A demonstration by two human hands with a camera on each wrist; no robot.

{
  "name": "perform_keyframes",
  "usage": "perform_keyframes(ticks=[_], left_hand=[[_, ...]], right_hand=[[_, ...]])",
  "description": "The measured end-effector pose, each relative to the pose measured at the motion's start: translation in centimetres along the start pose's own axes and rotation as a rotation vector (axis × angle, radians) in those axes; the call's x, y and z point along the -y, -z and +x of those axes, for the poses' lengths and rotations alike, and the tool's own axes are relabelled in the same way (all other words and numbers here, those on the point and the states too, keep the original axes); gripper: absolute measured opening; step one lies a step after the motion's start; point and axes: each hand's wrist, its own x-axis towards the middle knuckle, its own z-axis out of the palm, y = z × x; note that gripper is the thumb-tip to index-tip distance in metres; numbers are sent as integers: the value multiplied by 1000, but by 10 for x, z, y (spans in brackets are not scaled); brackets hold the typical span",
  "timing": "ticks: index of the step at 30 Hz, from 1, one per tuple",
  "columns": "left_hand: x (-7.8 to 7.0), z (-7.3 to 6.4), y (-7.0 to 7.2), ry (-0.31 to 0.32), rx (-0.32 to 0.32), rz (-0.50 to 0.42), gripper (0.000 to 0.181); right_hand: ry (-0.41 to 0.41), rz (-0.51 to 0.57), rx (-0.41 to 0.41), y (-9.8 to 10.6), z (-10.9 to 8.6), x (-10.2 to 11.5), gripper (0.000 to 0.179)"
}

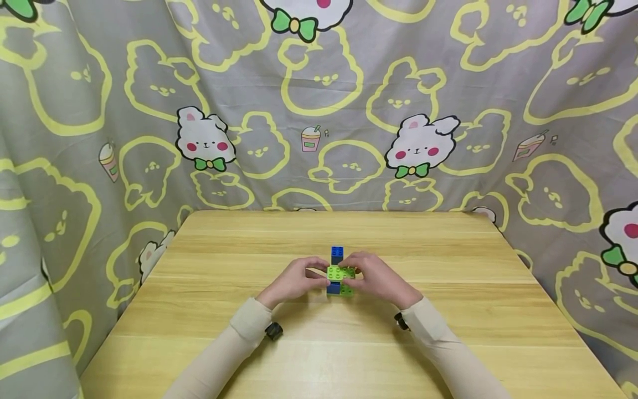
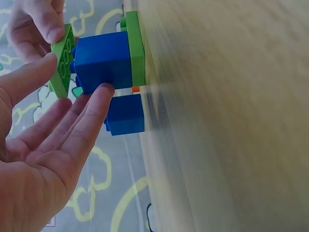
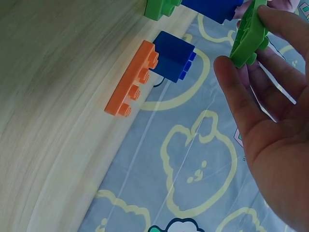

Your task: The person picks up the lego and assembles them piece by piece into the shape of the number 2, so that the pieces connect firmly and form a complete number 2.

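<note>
A flat light green brick [image 1: 335,272] is held level between both hands, its underside close over the studs of a blue brick [image 2: 104,60]. That blue brick stands on a second green brick [image 2: 136,48] lying on the table. My left hand [image 1: 297,279] has its thumb and fingers about the upper green brick's left end, one fingertip against the blue brick. On the other side, my right hand [image 1: 381,279] pinches the same green brick [image 3: 250,36] with thumb and fingers, as the right wrist view shows.
Just behind the stack stands another blue brick [image 1: 337,254]. An orange brick [image 3: 131,79] lies beside it, hidden by the right hand in the head view. The wooden table [image 1: 319,354] ends at a patterned curtain [image 1: 344,133] at the back.
</note>
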Motion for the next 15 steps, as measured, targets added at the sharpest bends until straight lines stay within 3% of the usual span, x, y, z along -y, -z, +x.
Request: perform_keyframes(ticks=[15], left_hand=[[1, 0, 0, -6, 12, 1, 34]], right_hand=[[22, -20, 21, -6, 1, -2, 32]])
